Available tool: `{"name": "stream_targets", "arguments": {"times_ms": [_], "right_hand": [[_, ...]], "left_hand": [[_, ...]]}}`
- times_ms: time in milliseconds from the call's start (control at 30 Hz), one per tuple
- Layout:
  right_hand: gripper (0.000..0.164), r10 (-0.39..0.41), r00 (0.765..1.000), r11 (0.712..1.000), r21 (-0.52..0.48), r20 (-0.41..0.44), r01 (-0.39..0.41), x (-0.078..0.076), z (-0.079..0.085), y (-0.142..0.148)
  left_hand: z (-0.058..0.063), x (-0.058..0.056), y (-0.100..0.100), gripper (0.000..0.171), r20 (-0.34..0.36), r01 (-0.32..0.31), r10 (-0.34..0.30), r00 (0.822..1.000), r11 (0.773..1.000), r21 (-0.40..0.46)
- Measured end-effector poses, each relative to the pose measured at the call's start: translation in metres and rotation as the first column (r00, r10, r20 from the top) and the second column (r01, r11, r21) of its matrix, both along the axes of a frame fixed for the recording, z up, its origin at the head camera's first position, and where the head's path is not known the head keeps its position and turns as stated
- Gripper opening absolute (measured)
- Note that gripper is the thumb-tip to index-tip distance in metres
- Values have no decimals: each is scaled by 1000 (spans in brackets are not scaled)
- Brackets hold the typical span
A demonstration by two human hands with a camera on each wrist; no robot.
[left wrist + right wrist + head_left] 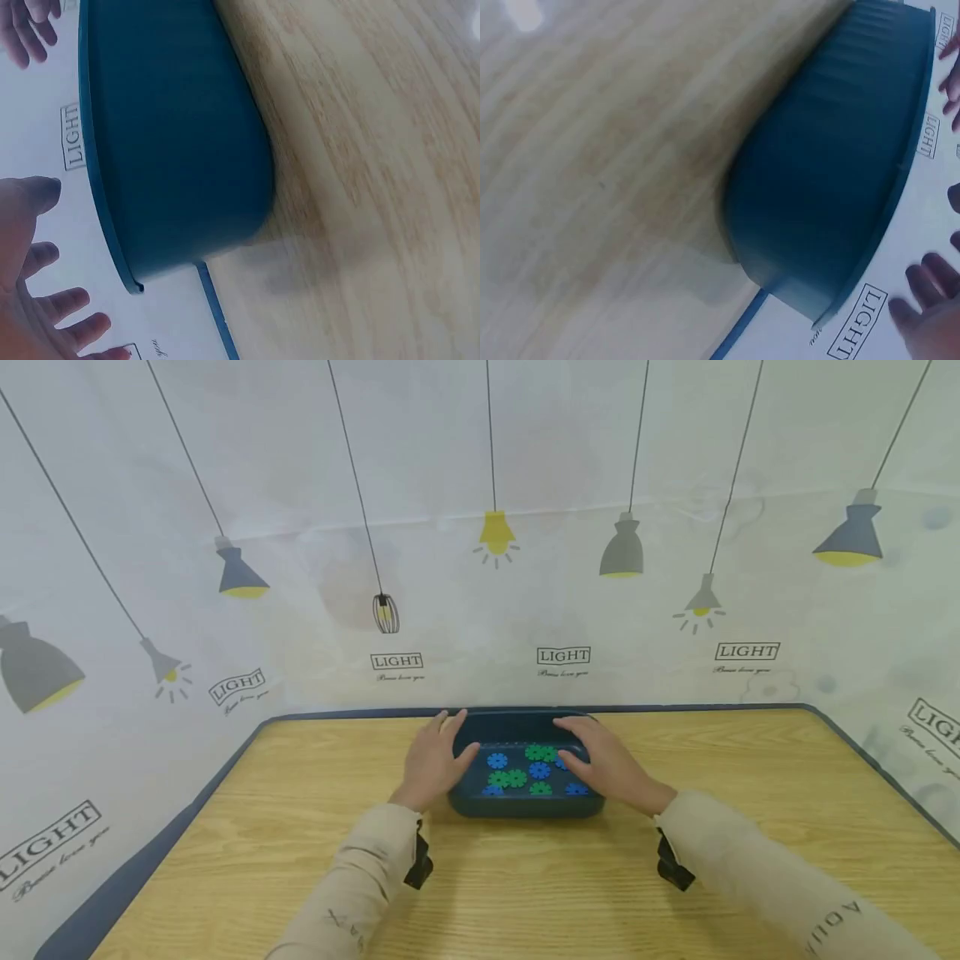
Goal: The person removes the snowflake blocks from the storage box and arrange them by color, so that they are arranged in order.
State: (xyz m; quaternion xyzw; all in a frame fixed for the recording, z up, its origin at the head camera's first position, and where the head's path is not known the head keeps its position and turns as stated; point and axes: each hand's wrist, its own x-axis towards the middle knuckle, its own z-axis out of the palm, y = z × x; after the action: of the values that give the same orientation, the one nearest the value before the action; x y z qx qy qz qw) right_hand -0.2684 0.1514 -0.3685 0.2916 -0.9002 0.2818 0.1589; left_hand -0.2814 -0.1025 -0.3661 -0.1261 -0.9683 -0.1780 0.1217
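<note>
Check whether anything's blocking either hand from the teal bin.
Nothing visible does. The left hand is at the left end of the bin, the right hand at its right end; the wrist views show an unobstructed gap at each. The blue and green discs lie inside.

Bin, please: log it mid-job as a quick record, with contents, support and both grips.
Bin: dark teal, upright
Support: wood table
Contents: blue discs and green discs, mixed, notched edges
Disc count: uncertain; the bin's front wall and right grip partly hide some
Left grip: fingers apart, at the bin's left end, holding nothing
Right grip: fingers apart, at the right end, holding nothing
</note>
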Motion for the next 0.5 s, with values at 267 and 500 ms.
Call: {"name": "stream_targets", "arguments": {"times_ms": [267, 500], "right_hand": [[28, 41, 999, 996, -79, 21, -39, -12, 4, 0], [19, -13, 998, 995, -98, 53, 19, -26, 3, 2]], "left_hand": [[-8, -15, -12, 45, 41, -62, 54, 998, 970, 236], [-15, -22, -21, 37, 36, -47, 36, 999, 930, 364]]}}
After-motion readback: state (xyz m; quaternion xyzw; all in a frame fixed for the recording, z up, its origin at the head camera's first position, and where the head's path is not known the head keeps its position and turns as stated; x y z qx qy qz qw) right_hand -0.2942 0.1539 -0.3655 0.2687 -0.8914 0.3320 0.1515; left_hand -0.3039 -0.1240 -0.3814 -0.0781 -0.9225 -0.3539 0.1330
